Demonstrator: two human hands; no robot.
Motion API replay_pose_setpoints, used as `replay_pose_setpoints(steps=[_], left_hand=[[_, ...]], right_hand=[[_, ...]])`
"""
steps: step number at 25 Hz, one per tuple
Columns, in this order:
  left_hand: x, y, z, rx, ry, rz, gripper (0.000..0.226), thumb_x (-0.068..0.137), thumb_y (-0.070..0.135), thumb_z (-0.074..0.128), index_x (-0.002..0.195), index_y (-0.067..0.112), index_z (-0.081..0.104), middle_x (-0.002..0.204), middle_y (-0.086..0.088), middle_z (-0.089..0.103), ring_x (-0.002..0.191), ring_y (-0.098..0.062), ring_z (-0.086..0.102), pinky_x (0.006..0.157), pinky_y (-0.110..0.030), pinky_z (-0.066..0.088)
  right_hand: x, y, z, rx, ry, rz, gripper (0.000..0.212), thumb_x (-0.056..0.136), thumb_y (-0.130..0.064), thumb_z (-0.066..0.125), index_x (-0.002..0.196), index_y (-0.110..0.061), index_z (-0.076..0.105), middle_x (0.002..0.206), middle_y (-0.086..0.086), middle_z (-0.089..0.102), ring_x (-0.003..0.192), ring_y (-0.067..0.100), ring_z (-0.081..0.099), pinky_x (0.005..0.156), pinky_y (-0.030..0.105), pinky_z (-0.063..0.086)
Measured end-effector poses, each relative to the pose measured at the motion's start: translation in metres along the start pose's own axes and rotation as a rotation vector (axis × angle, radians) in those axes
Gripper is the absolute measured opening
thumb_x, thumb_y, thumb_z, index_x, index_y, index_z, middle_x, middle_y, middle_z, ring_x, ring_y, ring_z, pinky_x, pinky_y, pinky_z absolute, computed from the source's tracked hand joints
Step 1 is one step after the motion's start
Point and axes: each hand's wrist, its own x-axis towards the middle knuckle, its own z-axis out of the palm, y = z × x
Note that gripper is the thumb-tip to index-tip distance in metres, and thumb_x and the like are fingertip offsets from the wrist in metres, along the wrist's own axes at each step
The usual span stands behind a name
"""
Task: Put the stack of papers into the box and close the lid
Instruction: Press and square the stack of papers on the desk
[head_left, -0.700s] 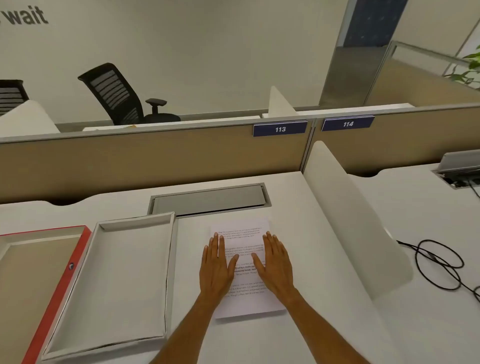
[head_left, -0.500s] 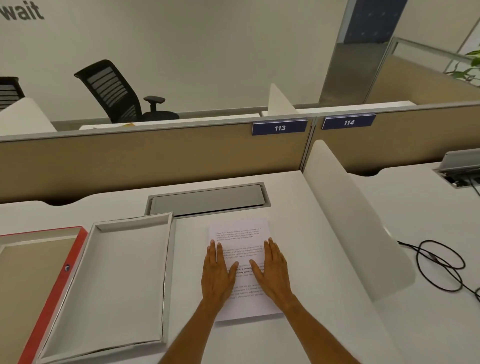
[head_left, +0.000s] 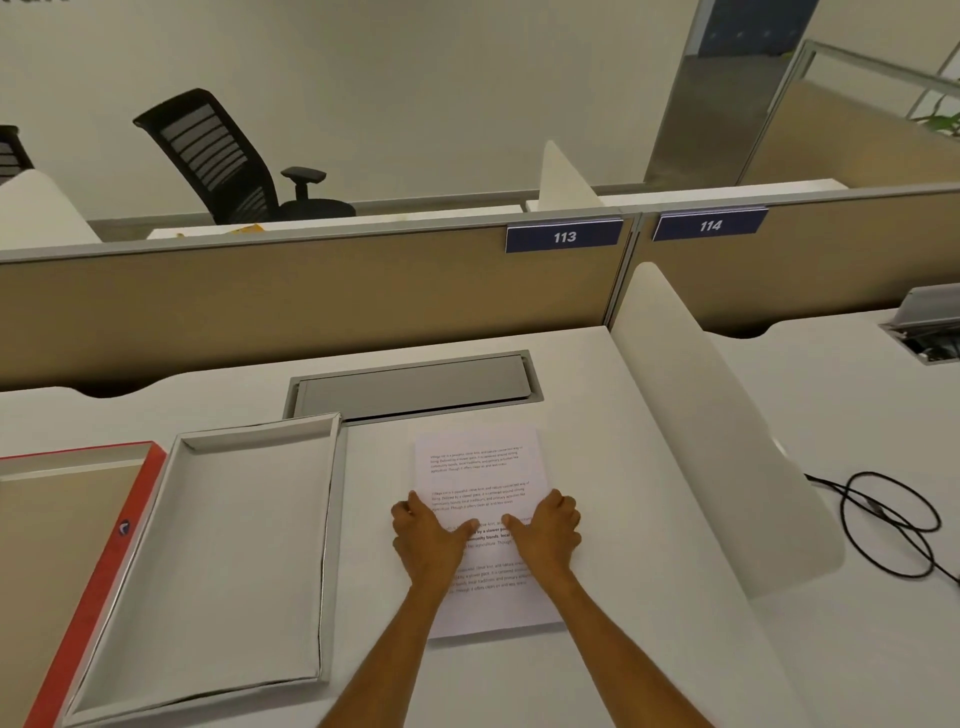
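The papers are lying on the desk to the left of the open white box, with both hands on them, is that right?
Not quite. The head view shows the papers on the desk to the right of the open white box, not the left. The rest holds: the left hand and right hand are both on them.

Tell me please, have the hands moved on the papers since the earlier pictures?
Yes. The left hand and right hand have slid outward to the side edges of the stack of papers, fingers curling there. The stack keeps its place beside the box.
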Motion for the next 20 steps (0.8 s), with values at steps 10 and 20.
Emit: replay_pose_setpoints(steps=[10, 20], left_hand=[[0.038, 0.021, -0.014, 0.161, -0.227, -0.32, 0.105, 0.046, 0.055, 0.091, 0.126, 0.006, 0.044, 0.131, -0.016, 0.053, 0.122, -0.033, 0.052, 0.102, -0.045, 0.045], [0.028, 0.033, -0.016, 0.151, -0.169, -0.298, 0.11, 0.053, 0.046, 0.092, 0.133, 0.002, 0.031, 0.137, -0.019, 0.046, 0.127, -0.034, 0.049, 0.103, -0.045, 0.044]], right_hand=[[0.033, -0.012, -0.025, 0.047, -0.221, 0.263, 0.094, 0.053, -0.043, 0.092, 0.126, -0.007, 0.042, 0.13, 0.016, 0.047, 0.123, 0.033, 0.045, 0.097, 0.047, 0.042], [0.033, -0.022, -0.02, 0.118, -0.226, 0.143, 0.084, 0.059, -0.026, 0.091, 0.123, -0.002, 0.042, 0.087, 0.001, 0.046, 0.096, 0.023, 0.056, 0.081, 0.035, 0.051]])
